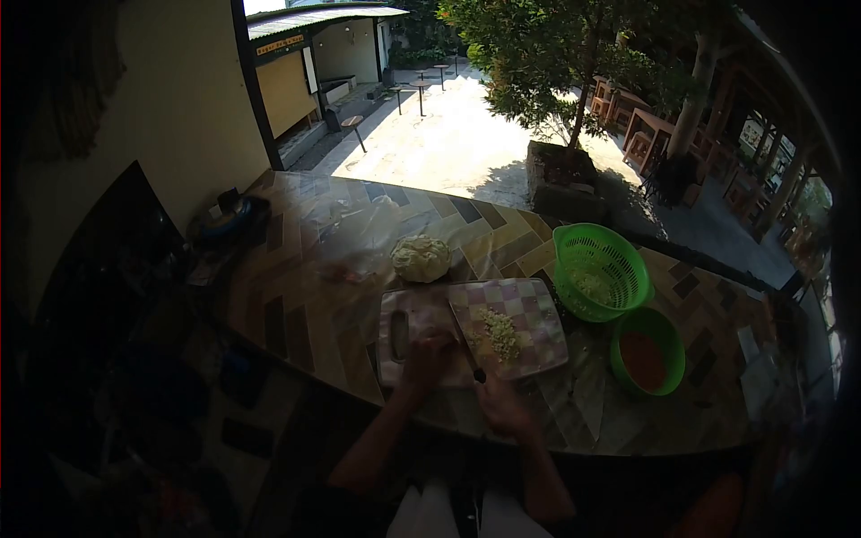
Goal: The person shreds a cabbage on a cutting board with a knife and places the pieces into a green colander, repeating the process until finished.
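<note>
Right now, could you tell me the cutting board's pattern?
Pink-and-white checks on the cutting board, head view.

Round green plastic colander [599,269] standing beside small green bowl of red sauce [647,351]; pale cabbage chunk [421,257] lying on tiled herringbone counter [296,305]; leafy courtyard tree [556,54] behind.

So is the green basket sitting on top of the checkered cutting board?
No, the green basket stands on the tiled counter, just off the right edge of the checkered cutting board.
</note>
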Demonstrator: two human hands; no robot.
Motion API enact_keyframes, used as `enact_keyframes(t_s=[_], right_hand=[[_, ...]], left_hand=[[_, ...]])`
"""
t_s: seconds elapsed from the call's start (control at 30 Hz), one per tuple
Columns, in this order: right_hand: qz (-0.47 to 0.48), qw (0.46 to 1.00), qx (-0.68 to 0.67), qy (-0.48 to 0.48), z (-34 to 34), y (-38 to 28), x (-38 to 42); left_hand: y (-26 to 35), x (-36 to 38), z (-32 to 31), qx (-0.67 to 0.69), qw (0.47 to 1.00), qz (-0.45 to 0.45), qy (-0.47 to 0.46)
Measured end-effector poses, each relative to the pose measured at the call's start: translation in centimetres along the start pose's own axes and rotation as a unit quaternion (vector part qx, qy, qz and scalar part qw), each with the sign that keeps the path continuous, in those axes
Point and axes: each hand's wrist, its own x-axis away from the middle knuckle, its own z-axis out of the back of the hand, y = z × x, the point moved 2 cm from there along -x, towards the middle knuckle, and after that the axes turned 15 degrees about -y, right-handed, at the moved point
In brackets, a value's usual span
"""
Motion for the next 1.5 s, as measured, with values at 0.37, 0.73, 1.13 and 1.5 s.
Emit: enact_keyframes(t_s=[0.37, 0.73, 1.13, 1.5], right_hand=[[0.059, 0.998, 0.010, 0.009, 0.9, -0.1, -1.8], [-0.072, 0.995, 0.054, 0.037, -2.5, -1.0, -1.8], [-0.017, 0.999, 0.004, 0.030, -2.6, -0.5, -0.1], [0.037, 0.997, -0.058, -0.026, 0.0, -0.3, -0.6]], left_hand=[[0.6, 0.0, 0.7, -0.084, 0.996, -0.028, -0.005], [0.8, 0.1, 1.0, -0.046, 0.999, -0.015, 0.005], [-0.4, 0.0, 1.1, -0.014, 0.999, 0.042, 0.001], [0.1, 0.5, 0.7, 0.046, 0.996, 0.080, 0.007]])
